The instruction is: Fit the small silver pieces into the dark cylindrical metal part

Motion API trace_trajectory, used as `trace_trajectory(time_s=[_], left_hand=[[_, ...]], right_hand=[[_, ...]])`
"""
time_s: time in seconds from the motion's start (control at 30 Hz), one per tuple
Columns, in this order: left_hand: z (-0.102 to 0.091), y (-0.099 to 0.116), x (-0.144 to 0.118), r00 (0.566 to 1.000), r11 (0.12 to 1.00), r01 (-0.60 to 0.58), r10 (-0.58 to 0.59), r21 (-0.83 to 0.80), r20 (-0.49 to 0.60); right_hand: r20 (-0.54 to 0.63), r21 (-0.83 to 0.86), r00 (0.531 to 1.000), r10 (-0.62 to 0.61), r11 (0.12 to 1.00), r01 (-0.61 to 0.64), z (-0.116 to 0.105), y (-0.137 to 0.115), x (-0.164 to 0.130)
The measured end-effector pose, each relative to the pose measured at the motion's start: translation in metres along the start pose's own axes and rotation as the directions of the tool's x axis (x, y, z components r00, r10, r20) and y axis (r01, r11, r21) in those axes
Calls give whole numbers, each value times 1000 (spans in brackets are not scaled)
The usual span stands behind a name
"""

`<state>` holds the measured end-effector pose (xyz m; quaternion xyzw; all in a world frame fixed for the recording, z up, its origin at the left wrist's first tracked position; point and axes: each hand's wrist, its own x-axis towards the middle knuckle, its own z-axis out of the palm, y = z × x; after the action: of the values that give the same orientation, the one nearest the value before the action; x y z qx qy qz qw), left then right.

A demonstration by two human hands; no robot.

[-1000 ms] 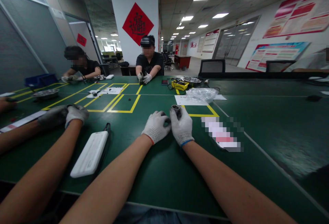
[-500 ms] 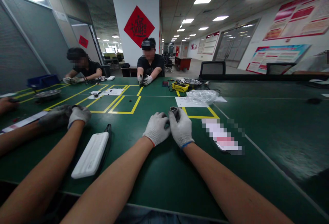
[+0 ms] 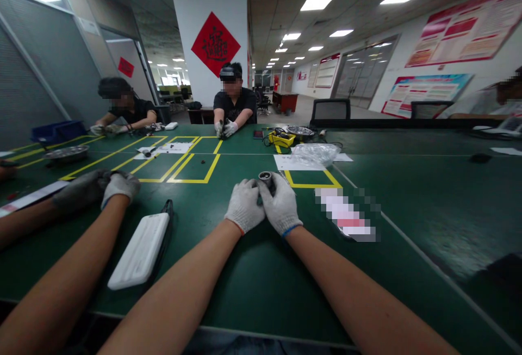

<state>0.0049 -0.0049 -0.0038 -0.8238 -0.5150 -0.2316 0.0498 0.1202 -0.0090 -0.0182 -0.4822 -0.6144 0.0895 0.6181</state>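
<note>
Right hand wrapped round dark cylinder over near half of green table, rimmed end up, probably for easy peeking. Left hand curled alongside, maybe steadying; can't tell its grip tbh.

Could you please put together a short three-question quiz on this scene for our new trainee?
1. True or false: both of the person's own gloves are edged in blue at the wrist.
2. Which of these lies on the green table just left of the person's left forearm? a) a yellow tray; b) a white slab-shaped device; c) a clear plastic bag.
3. Fill in: the cylindrical part is held between the thumb and fingers of the person's ____ hand.

Key: 1. False: the left hand has an orange edge, the right hand a blue one. 2. b. 3. right.
</note>
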Motion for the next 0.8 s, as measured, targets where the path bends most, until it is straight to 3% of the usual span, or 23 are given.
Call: trace_trajectory(time_s=[0.43,0.8], left_hand=[[-5,1,-1,999,999,-47,47,-3,8],[-6,-1,0,1000,1000,-4,4,8,6]], right_hand=[[-34,105,996,85,991,-81,0,2,-3],[1,86,992,128,988,-127,-3,0,-1]])
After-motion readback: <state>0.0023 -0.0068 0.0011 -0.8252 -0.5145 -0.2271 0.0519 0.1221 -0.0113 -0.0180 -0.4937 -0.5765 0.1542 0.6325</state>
